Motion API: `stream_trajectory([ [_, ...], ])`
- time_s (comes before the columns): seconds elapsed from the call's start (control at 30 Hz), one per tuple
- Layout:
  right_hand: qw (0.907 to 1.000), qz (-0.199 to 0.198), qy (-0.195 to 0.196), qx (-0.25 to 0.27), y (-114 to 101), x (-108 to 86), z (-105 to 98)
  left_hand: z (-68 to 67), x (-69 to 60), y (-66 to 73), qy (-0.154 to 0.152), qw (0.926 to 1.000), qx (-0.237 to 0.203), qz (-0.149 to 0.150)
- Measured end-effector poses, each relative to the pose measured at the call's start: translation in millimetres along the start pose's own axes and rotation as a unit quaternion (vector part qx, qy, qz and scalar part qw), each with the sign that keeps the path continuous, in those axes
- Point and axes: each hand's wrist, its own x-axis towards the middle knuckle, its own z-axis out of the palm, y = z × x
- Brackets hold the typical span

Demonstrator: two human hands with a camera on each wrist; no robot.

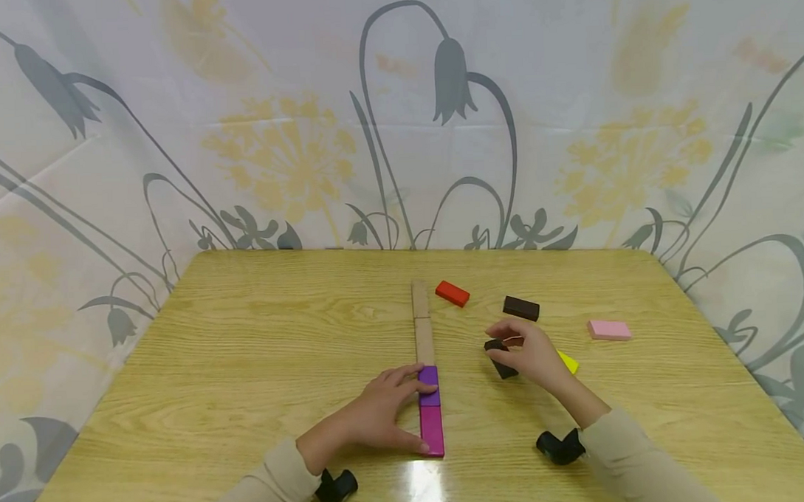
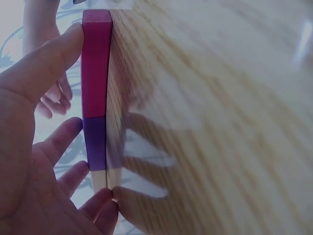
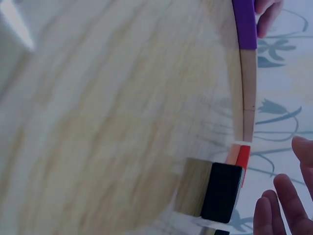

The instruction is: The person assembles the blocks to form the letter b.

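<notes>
A straight row on the table holds a magenta block (image 1: pixel 432 433), a purple block (image 1: pixel 429 375) and two plain wooden blocks (image 1: pixel 424 342), end to end. My left hand (image 1: pixel 379 413) rests alongside, its thumb touching the magenta block and its spread fingertips at the purple one. To the right, my right hand (image 1: pixel 530 356) hovers with loosely bent fingers over a black block (image 1: pixel 499 364). In the right wrist view, a gap shows between those fingers and the black block (image 3: pixel 222 193).
A red block (image 1: pixel 453 293) lies right of the row's far end. Another black block (image 1: pixel 521 308), a pink block (image 1: pixel 609 330) and a partly hidden yellow block (image 1: pixel 568 362) lie farther right. A flower-patterned cloth (image 1: pixel 412 169) hangs behind the wooden table (image 1: pixel 246 345).
</notes>
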Motion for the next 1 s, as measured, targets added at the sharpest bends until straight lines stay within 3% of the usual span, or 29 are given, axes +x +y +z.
stream_trajectory([
  [0.17, 0.9999, -0.003, -0.004, -0.013, 4, -5.7, -3, 0.2, 0.5, -0.3, 0.0, 1.0, 0.001, -0.002],
  [0.4, 0.9972, -0.012, -0.021, -0.071, 9, -10.9, -4, 0.1, 0.9, 0.2, 0.0, 1.0, 0.0, -0.003],
  [1.0, 0.9878, 0.041, -0.069, -0.134, 4, -5.9, -8, -0.8, 0.8, 0.1, -0.002, 1.0, 0.001, -0.002],
])
